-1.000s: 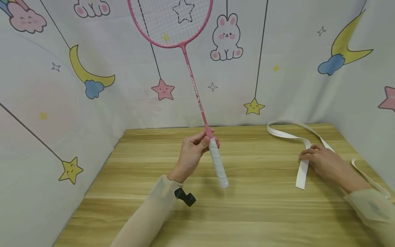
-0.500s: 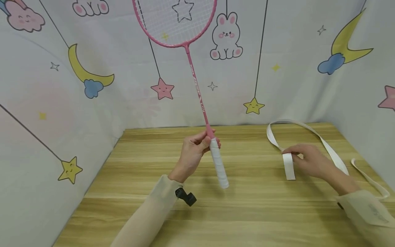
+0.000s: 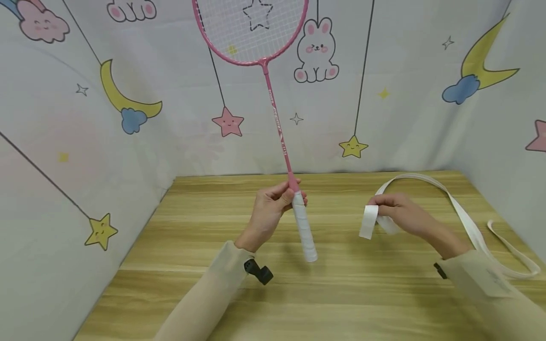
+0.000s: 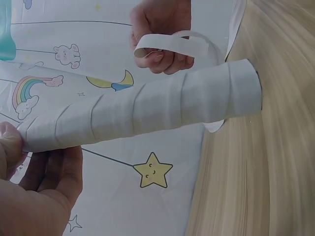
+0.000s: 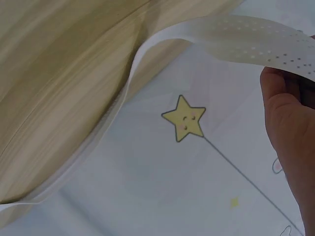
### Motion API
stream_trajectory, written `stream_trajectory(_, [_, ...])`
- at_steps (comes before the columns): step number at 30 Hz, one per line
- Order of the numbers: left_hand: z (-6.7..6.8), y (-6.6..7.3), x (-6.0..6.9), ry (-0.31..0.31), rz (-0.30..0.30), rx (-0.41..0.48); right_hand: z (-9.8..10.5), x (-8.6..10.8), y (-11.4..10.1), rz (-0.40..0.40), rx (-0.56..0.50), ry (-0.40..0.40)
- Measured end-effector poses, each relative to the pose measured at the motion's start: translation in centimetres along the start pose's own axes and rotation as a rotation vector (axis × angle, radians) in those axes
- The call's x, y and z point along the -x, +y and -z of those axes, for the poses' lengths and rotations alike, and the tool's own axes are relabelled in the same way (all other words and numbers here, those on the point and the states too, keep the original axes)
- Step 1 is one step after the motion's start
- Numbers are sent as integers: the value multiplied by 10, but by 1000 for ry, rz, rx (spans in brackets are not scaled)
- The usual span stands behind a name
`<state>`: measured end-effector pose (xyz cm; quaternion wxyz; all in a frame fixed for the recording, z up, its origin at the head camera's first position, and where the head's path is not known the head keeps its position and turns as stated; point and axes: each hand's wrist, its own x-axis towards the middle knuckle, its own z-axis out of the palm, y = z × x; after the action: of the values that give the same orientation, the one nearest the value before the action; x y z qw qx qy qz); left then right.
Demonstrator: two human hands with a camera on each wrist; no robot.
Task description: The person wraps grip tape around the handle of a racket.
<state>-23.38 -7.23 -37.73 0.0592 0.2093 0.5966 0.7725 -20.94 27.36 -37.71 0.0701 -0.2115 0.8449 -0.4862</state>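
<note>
The slim pink metal badminton racket (image 3: 278,124) slanted over the wood-grain counter (image 3: 332,303) in the left grip (image 3: 270,208), whose thumb and fingers were clamped around it where the spirally wrapped white handle (image 3: 304,228) met the shaft. To its right, apart, the right grip (image 3: 405,215) pinched a flat, perforated white tape (image 3: 471,229) near its drooping end; the rest looped behind across the counter.
</note>
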Motion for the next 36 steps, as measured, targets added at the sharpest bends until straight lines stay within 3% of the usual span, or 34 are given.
stream_trajectory(4, [-1, 0, 1, 1, 9, -1, -12, -11, -12, -17, -78, -77])
stream_trajectory(9, [-2, -1, 1, -9, 14, -5, -29, -22, -21, 48, -122, -137])
stream_trajectory(14, [-3, 0, 2, -13, 18, -23, -42, -28, -29, 110, -87, -173])
stream_trajectory(17, [-5, 2, 3, -3, 34, -36, -48, -29, -37, 104, -40, -189])
stream_trajectory(20, [-5, 2, 3, 5, 47, -46, -56, -31, -44, 101, 7, -175])
stream_trajectory(26, [-7, 0, 3, -6, 56, -38, -71, -34, -52, 191, -81, -146])
stream_trajectory(33, [-11, 1, 3, -28, 56, -46, -82, -36, -67, 146, -24, -64])
stream_trajectory(36, [-11, 0, 3, -10, 66, -60, -83, -38, -72, 108, -53, -58])
